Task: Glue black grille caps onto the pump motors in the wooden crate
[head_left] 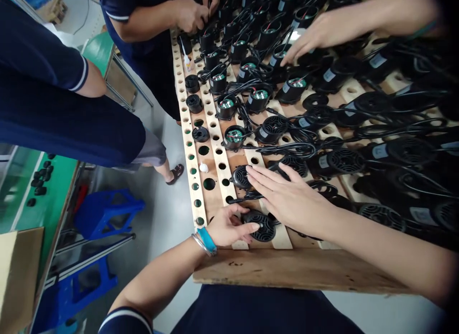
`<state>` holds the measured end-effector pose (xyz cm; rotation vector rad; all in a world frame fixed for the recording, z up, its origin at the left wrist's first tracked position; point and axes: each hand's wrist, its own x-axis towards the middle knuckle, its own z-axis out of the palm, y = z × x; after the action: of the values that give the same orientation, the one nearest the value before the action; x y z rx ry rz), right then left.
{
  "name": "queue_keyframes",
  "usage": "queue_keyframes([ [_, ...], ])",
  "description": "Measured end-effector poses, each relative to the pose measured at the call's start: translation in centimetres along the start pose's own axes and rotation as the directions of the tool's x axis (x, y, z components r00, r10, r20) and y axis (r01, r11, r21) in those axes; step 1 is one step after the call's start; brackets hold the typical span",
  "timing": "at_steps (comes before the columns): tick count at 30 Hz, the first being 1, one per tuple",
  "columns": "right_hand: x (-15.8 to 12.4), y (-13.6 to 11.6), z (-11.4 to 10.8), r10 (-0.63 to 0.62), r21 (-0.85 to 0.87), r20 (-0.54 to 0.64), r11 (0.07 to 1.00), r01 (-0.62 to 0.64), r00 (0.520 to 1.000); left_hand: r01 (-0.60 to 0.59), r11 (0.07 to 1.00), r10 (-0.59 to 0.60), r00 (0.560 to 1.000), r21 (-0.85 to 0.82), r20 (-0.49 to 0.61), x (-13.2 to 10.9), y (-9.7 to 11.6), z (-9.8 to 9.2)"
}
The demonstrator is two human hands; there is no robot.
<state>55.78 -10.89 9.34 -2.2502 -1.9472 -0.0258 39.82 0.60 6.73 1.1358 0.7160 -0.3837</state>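
My left hand [228, 225], with a blue band and bracelet at the wrist, curls its fingers round a black round grille cap [262, 226] at the near edge of a wooden rack [251, 269]. My right hand [287, 195] lies flat and open over black round parts and cables, its fingertips touching another black grille part [240, 177]. Rows of black cylindrical units [234, 137] with green circuit boards inside and black cords fill the rack.
A co-worker's hands [193, 13] work at the far end of the rack, and another person's hand [315, 35] reaches in from the upper right. A person in dark blue stands at left. Blue stools [107, 212] and a green bench [21, 200] are below left.
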Motion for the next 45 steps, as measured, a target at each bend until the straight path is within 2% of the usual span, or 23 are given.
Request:
queue_keyframes([
  [3, -0.1, 0.1, 0.1, 0.026, 0.039, 0.022, 0.999, -0.027, 0.999, -0.008, 1.0, 0.008, 1.0, 0.009, 0.008, 0.1, 0.0, 0.0],
  [5, -0.9, -0.1, -0.2, 0.02, 0.074, -0.004, 0.997, -0.019, 1.0, -0.008, 1.0, 0.008, 1.0, 0.021, 0.009, 0.1, 0.1, -0.1],
  [8, -3.4, -0.9, -1.4, -0.074, 0.125, -0.068, 0.989, 0.082, 0.995, -0.022, 0.999, 0.022, 1.0, 0.032, 0.014, 0.1, 0.2, -0.1],
  [11, -6.7, -2.5, -2.7, -0.172, 0.148, -0.083, 0.972, 0.182, 0.982, -0.042, 0.998, 0.041, 0.999, 0.048, 0.025, 0.2, 0.2, 0.0],
  [15, -9.0, -4.9, -3.1, -0.142, 0.084, -0.066, 0.986, 0.147, 0.988, -0.056, 0.997, 0.054, 0.998, 0.046, 0.037, 0.2, 0.0, 0.0],
  [22, -8.4, -7.0, -2.2, 0.01, 0.102, -0.065, 0.995, -0.004, 0.998, -0.028, 0.995, 0.026, 0.999, 0.093, 0.018, 0.1, 0.3, 0.0],
  [26, -7.9, -7.4, -2.9, 0.131, 0.185, -0.056, 0.976, -0.118, 0.99, -0.06, 0.924, 0.086, 0.995, 0.378, -0.054, 0.0, 1.1, 0.7],
  [29, -7.7, -7.4, -2.9, 0.155, 0.204, -0.055, 0.969, -0.14, 0.986, -0.079, 0.85, 0.14, 0.987, 0.521, -0.078, 0.0, 1.6, 1.1],
  [36, -8.3, -7.6, -2.1, 0.152, 0.173, -0.085, 0.976, -0.136, 0.985, -0.078, 0.886, 0.131, 0.988, 0.457, -0.084, 0.3, 1.2, 1.2],
  [41, -9.4, -8.0, -1.7, 0.111, 0.205, -0.126, 0.975, -0.084, 0.986, -0.074, 0.889, 0.136, 0.985, 0.452, -0.105, 0.2, 1.3, 1.2],
  [45, -9.6, -8.6, -0.8, 0.115, 0.216, -0.101, 0.972, -0.091, 0.988, -0.072, 0.897, 0.129, 0.986, 0.435, -0.105, 0.2, 1.4, 1.2],
])
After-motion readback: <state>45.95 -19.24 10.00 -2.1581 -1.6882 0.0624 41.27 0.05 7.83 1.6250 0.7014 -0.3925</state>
